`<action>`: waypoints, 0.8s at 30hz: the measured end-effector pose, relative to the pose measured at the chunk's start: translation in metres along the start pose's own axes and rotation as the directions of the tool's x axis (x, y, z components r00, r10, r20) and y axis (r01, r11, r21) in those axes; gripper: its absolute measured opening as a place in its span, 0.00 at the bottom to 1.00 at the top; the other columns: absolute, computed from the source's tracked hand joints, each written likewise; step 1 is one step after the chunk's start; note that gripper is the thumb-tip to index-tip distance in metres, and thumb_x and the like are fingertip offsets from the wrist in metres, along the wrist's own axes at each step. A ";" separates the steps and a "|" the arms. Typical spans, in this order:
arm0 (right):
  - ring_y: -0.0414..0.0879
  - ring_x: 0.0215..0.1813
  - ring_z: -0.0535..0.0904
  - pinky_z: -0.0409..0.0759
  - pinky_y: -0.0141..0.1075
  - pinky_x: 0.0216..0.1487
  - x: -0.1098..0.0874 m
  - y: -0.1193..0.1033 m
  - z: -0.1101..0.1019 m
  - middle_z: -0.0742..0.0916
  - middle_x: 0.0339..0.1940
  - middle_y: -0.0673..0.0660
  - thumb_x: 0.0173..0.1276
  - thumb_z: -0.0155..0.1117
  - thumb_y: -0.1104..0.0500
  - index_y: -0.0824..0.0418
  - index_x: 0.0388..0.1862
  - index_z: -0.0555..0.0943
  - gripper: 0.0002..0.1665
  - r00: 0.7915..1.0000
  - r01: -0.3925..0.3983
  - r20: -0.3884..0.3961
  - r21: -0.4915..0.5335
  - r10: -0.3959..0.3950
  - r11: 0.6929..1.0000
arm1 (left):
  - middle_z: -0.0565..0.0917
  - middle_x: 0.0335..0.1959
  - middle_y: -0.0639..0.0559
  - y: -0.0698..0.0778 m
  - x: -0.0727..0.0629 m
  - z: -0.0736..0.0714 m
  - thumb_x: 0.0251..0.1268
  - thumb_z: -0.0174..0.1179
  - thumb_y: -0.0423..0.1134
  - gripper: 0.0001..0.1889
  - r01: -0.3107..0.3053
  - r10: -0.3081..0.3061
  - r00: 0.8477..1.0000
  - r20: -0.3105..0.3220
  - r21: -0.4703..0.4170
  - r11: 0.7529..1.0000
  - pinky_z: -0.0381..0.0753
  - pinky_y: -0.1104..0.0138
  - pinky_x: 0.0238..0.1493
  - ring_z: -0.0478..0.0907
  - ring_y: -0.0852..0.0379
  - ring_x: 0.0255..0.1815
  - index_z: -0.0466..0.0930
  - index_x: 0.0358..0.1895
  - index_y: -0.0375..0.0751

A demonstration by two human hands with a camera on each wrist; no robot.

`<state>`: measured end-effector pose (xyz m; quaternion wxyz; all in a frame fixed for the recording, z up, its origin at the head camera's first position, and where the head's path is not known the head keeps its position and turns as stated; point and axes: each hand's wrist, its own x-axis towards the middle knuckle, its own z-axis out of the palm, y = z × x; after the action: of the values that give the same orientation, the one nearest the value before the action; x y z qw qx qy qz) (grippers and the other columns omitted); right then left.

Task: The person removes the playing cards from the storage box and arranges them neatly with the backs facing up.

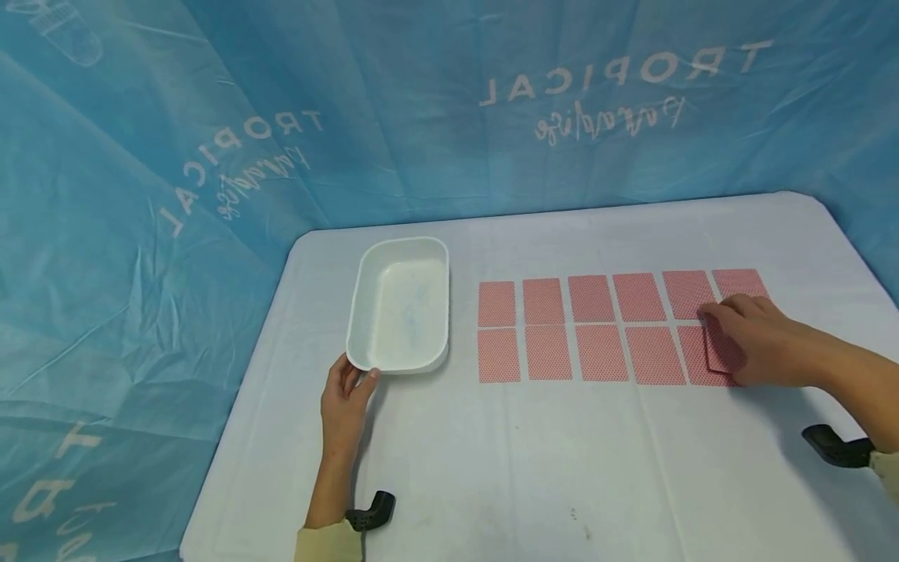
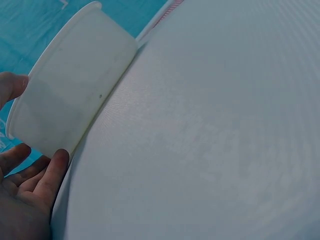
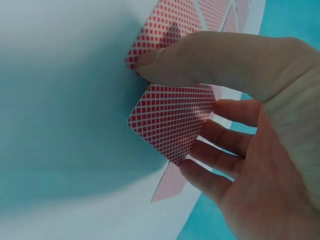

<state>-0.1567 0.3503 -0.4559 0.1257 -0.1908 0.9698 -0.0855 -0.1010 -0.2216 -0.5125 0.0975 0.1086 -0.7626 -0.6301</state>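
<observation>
Red-backed playing cards [image 1: 602, 353] lie face down in two rows on the white table. At the right end of the rows my right hand [image 1: 765, 343] holds a red-backed playing card [image 3: 170, 120] by its edges, between thumb and fingers. It hangs tilted over the cards there and partly covers one. My left hand [image 1: 346, 402] grips the near left corner of a white plastic tub [image 1: 397, 368], with the thumb at the rim and the fingers against its side in the left wrist view [image 2: 75, 85]. Nothing lies inside the tub.
The white-covered table [image 1: 562, 468] has blue printed sheets [image 1: 435, 117] hanging behind it and to its left. The tub stands left of the card rows. A black wrist mount [image 1: 372, 511] sits on the left forearm, another mount [image 1: 836, 447] on the right.
</observation>
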 end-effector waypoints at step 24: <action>0.67 0.53 0.63 0.80 0.60 0.44 -0.022 0.027 0.007 0.70 0.52 0.66 0.28 0.86 0.62 0.69 0.60 0.63 0.58 1.000 0.005 0.006 -0.104 -0.005 0.995 | 0.70 0.65 0.54 -0.002 -0.001 0.000 0.61 0.66 0.48 0.36 0.013 -0.012 1.000 -0.017 0.025 1.000 0.75 0.73 0.56 0.68 0.59 0.65 0.61 0.71 0.46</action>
<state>-0.1451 0.3829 -0.4635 0.1184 -0.1997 0.9721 -0.0347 -0.1000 -0.2215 -0.5148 0.0986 0.1200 -0.7691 -0.6200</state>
